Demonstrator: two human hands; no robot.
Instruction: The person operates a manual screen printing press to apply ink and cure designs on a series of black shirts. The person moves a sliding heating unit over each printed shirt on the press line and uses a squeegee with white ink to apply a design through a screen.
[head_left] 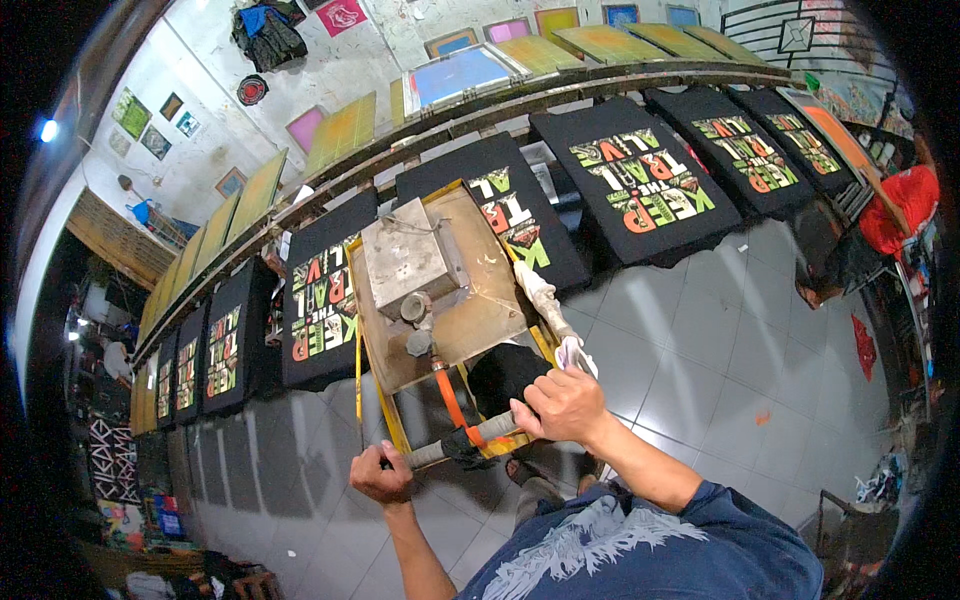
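Both my hands grip the grey-wrapped handlebar of a yellow-framed rig with a broad metal panel. My left hand is closed round the bar's left end, and my right hand round its right part. On the panel sits a metal box with a pipe fitting. An orange hose runs from the fitting down to the bar, where black wrapping shows. White wrapping covers the frame's right side. The panel hides part of a black printed T-shirt behind it.
Black T-shirts with colourful lettering lie along a long curved row of boards. Printing screens lean behind them. At the right, a person in a red top stands near the row. Grey floor tiles lie in front.
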